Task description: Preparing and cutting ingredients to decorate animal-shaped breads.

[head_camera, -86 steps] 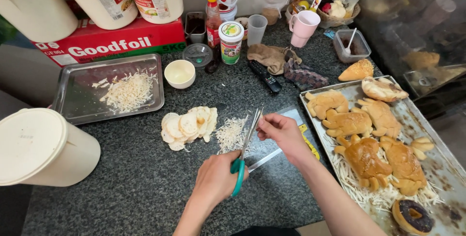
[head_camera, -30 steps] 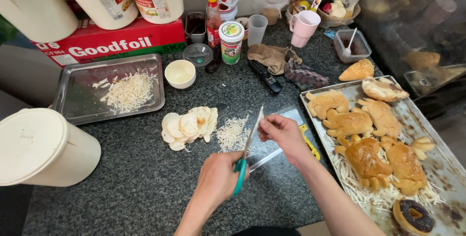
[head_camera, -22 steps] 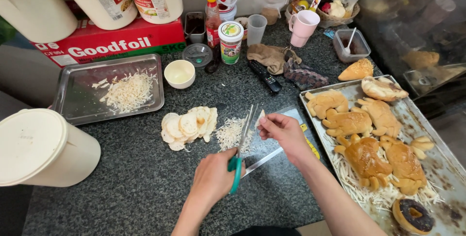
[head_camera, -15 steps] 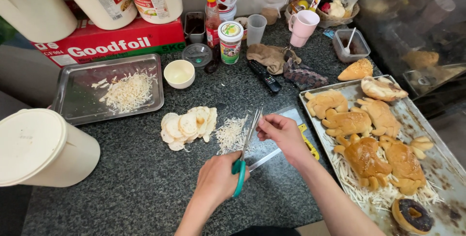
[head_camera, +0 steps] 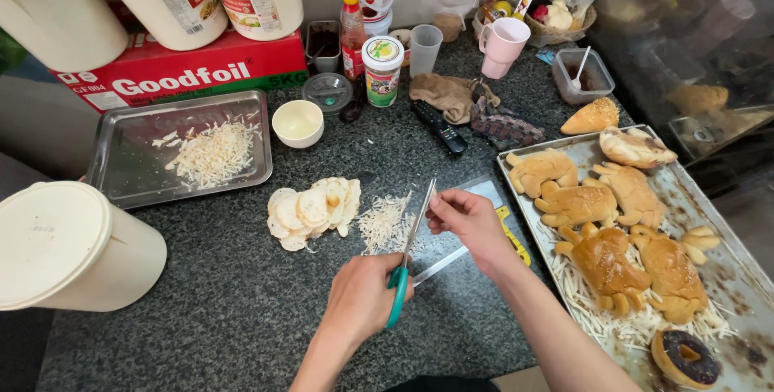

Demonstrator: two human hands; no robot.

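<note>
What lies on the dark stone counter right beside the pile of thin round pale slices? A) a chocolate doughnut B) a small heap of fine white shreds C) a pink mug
B: the small heap of fine white shreds lies just right of the round pale slices, under the green-handled scissors.

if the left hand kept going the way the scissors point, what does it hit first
Most likely the right hand, whose fingers pinch something small at the scissors tips. The left hand aims up-right toward it; depth is unclear.

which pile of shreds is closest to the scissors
The small loose pile of shreds on the dark counter, just left of the scissors; the other heap lies in the steel tray, farther left.
</note>
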